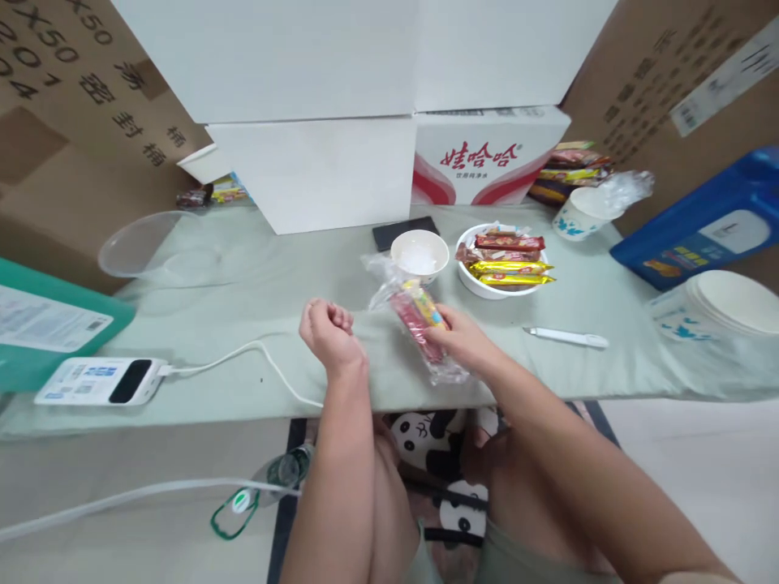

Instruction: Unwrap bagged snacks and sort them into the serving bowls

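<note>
Snacks (415, 326) in a clear bag (450, 374) are held by the right hand (461, 339), with a white cup (439, 268) just ahead. The left hand (329, 332) is curled up, apart from the bag.

Arranged around a table (286, 268) draped in pale green, hemmed in left and right by large printed brown cartons (49, 178) and at the back by stacked white boxes (316, 174), set over a pale, smooth floor (182, 539) with a dark-edged, panda-patterned mat (417, 438), and lit evenly.
</note>
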Tool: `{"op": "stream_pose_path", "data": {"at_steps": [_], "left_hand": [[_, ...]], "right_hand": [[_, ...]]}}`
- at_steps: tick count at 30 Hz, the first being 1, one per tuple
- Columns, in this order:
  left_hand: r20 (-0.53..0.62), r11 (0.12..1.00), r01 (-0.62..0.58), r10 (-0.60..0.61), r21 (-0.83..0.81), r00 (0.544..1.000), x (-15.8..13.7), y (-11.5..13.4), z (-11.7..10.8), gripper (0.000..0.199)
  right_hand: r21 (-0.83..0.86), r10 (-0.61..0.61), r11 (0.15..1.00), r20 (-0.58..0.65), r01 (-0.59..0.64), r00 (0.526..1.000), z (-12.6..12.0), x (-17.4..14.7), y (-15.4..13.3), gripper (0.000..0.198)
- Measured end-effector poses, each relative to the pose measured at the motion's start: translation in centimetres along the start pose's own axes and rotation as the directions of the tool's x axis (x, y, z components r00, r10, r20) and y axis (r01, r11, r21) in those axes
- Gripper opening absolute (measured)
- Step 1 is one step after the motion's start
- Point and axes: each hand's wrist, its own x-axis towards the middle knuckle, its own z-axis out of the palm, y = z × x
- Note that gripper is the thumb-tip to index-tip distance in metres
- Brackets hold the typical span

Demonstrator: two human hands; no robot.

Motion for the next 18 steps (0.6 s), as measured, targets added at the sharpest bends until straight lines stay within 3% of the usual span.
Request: {"op": "stream_pose_path", "data": {"at_steps": [2, 3, 4, 6, 7, 8, 9, 11, 13, 14, 16, 18], "left_hand": [[0.132, 0.985, 0.167, -0.171, 0.037, 0.976, -0.9, -0.5, 0.4, 0.024], [0.257, 0.954, 0.284, -0.300, 0.097, 0.919, -1.5, -0.9, 0.7, 0.025], [0.397, 0.901, 0.390, -0.434, 0.191, 0.809, -2.1, -1.3, 0.9, 0.031], [0.610, 0.792, 0.472, -0.604, 0.387, 0.514, -3.5, -2.2, 1.2, 0.049], [0.668, 0.777, 0.452, -0.617, 0.437, 0.416, -4.0, -2.6, 1.3, 0.055], [0.705, 0.789, 0.413, -0.602, 0.454, 0.375, -4.5, -3.0, 1.3, 0.060], [0.730, 0.820, 0.360, -0.566, 0.446, 0.385, -4.7, -3.3, 1.4, 0.061], [0.748, 0.882, 0.214, -0.469, 0.419, 0.469, -4.7, -3.9, 1.2, 0.060], [0.756, 0.901, 0.036, -0.385, 0.433, 0.530, -4.2, -4.3, 0.9, 0.053], [0.768, 0.895, -0.058, -0.345, 0.443, 0.539, -3.9, -4.4, 0.8, 0.047], [0.817, 0.861, -0.255, -0.265, 0.439, 0.513, -3.5, -4.7, 0.4, 0.034], [0.869, 0.811, -0.426, -0.189, 0.401, 0.458, -3.5, -4.9, 0.0, 0.027]], "right_hand": [[0.371, 0.027, 0.929, -0.027, -0.015, 0.999, -1.1, -1.4, 1.7, 0.042], [0.510, 0.044, 0.860, -0.039, -0.018, 0.998, -1.4, -2.1, 2.4, 0.044], [0.615, 0.059, 0.788, -0.039, -0.023, 0.998, -1.5, -2.8, 3.0, 0.044], [0.747, 0.058, 0.665, -0.009, -0.032, 0.998, -1.3, -3.8, 3.9, 0.041], [0.782, 0.048, 0.622, 0.003, -0.032, 0.999, -1.1, -4.1, 4.2, 0.038], [0.803, 0.039, 0.595, 0.012, -0.033, 0.999, -0.8, -4.3, 4.4, 0.035], [0.813, 0.038, 0.581, 0.018, -0.037, 0.999, -0.5, -4.4, 4.6, 0.033], [0.816, 0.068, 0.577, -0.007, -0.034, 0.998, 0.1, -4.3, 4.9, 0.032], [0.786, 0.097, 0.618, -0.051, -0.020, 0.994, 0.6, -4.1, 5.1, 0.031], [0.762, 0.100, 0.648, -0.079, -0.004, 0.992, 0.7, -4.1, 5.1, 0.030], [0.719, 0.088, 0.695, -0.120, 0.026, 0.989, 0.8, -4.0, 5.2, 0.029], [0.711, 0.074, 0.702, -0.127, 0.039, 0.989, 0.7, -4.1, 5.3, 0.029]]}}
